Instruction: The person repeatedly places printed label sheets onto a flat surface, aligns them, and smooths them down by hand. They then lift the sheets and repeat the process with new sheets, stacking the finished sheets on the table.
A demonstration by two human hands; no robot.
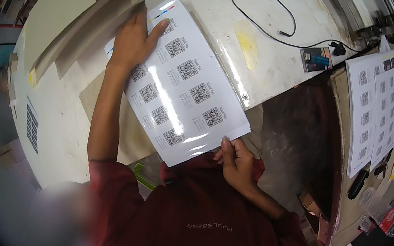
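Observation:
A glossy white sheet (187, 85) printed with rows of square black code patterns lies slanted across the near corner of a white worktable (254, 24). My left hand (133, 41) rests flat on the sheet's far left end, fingers spread, pressing it down. My right hand (235, 160) pinches the sheet's near right corner, which overhangs the table edge above my red shirt.
A black cable (270, 16) loops over the table's far part, beside a small blue item (316, 59). More printed code sheets (377, 110) lie on a surface at the right. Beige cardboard pieces (69, 15) are stacked at the left. A brown floor shows between the tables.

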